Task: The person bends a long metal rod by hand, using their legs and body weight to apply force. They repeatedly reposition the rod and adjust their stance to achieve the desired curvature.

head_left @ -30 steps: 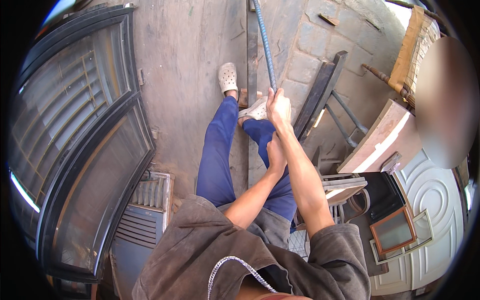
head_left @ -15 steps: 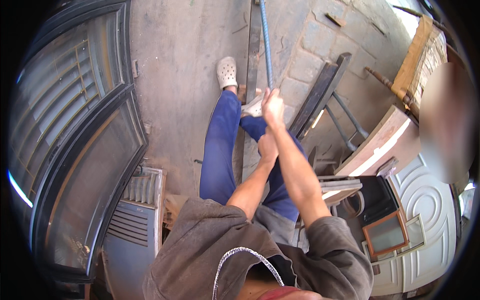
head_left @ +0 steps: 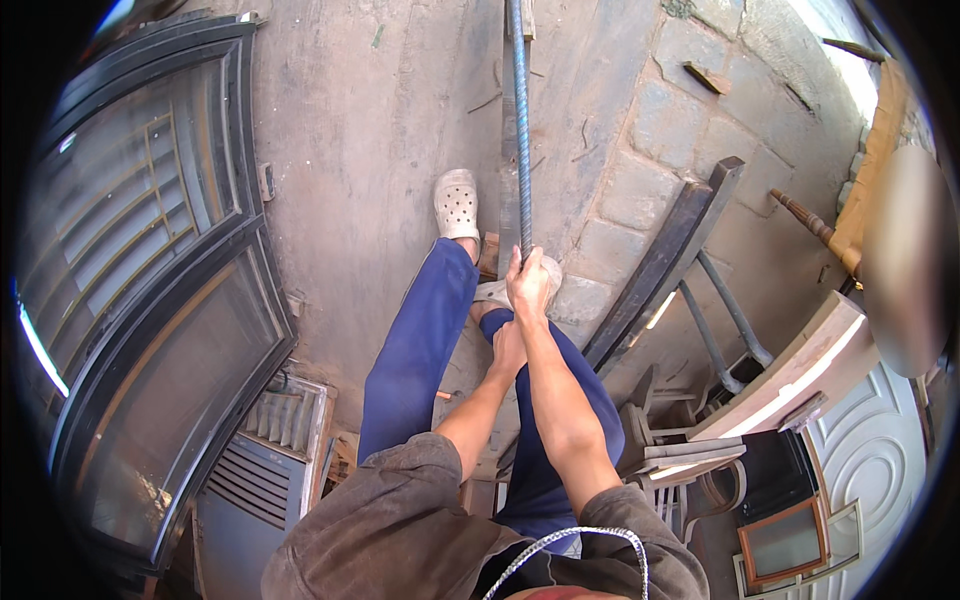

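My right hand (head_left: 528, 285) is closed around a long ribbed steel bar (head_left: 521, 120). Nearer my body, my left hand (head_left: 508, 346) is closed in a fist in line with the bar; the bar's near end is hidden by my hands and arms. The bar reaches away from me, nearly over a long narrow wooden beam (head_left: 509, 165) on the floor. My legs stand apart in blue trousers, with a pale clog (head_left: 457, 203) left of the beam. A second clog (head_left: 489, 291) is partly covered by my right hand.
Dark-framed glazed panels (head_left: 165, 400) stand along the left, beside a slatted grey panel (head_left: 250, 480). To the right lie dark timbers (head_left: 660, 270), a turned wooden post (head_left: 800, 215), a pale board (head_left: 790, 370), a chair (head_left: 690, 460) and a white moulded door (head_left: 870, 450).
My view has shifted, so hands and floor objects appear lower. The bar now points more nearly straight ahead, closer over the beam. Both hands keep their closed grip.
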Tool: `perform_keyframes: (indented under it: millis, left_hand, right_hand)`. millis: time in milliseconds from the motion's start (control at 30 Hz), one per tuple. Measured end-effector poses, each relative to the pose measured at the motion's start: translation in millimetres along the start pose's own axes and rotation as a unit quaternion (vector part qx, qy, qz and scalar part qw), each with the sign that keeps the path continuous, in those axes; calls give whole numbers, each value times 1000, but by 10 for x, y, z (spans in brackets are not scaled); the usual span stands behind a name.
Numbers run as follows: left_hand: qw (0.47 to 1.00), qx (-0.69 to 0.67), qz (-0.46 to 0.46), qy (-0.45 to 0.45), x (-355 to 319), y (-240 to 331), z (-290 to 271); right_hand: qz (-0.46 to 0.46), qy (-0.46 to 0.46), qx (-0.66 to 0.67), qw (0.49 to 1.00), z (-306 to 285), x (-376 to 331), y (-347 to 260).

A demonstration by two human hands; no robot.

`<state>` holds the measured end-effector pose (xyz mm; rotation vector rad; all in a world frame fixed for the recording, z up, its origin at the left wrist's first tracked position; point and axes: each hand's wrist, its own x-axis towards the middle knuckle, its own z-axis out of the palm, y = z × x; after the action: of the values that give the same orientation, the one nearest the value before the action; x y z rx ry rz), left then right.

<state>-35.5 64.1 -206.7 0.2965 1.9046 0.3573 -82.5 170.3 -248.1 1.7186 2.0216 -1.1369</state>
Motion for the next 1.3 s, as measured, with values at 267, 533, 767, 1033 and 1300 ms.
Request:
perform_keyframes:
  millis: [267, 533, 767, 1033, 1300]
  left_hand:
    - [996, -2, -37, 82, 355, -674, 36]
    - [977, -37, 70, 198, -922, -181, -828]
    - [985, -156, -14, -72, -1998, 410, -1936]
    - [989, -62, -123, -59, -3285, 139, -2403]
    - [884, -386, -235, -117, -3403, 742, -2677]
  right_hand:
    - [50, -35, 177, 982, 409, 88, -271]
    - [147, -6, 281, 948, -447, -792, -1034]
    - [289, -40, 498, 817, -1123, -1492, -1391]
    - [435, -191, 448, 757, -962, -2666, -1760]
    - [401, -201, 477, 756, -1398, -2583, -1921]
